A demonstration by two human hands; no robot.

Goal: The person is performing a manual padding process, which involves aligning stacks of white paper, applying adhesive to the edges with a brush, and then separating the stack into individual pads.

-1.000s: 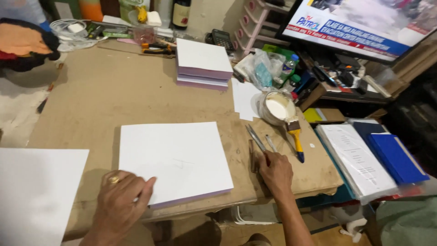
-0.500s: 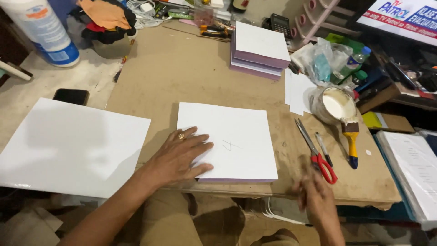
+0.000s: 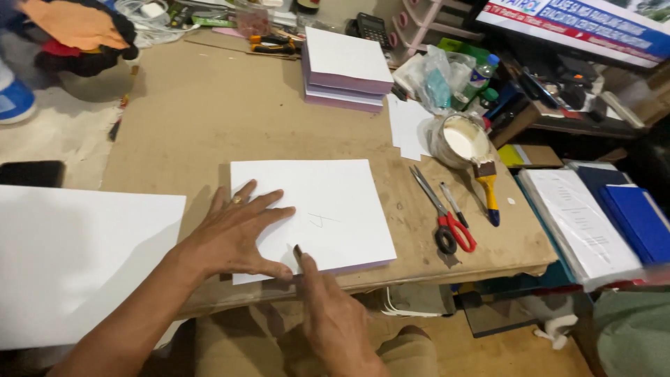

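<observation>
A white square board with a purple edge (image 3: 335, 209) lies at the front of a brown cardboard-covered table (image 3: 209, 119). My left hand (image 3: 234, 234) rests flat on the board's left part, fingers spread, a ring on one finger. My right hand (image 3: 328, 314) is at the board's front edge, its index finger touching the white top near the left thumb. Neither hand holds anything that I can see. A small pencil mark shows near the board's middle.
Red-handled scissors (image 3: 447, 216) and a pen lie right of the board, beside a yellow-handled brush (image 3: 487, 188) on a tub of white glue (image 3: 457, 139). A stack of purple-edged boards (image 3: 345, 70) sits at the back. A large white sheet (image 3: 70, 258) lies left, folders (image 3: 593, 216) right.
My right hand has moved left from the scissors area to the board's front edge. My left hand stays flat on the board. The camera view has shifted slightly.
</observation>
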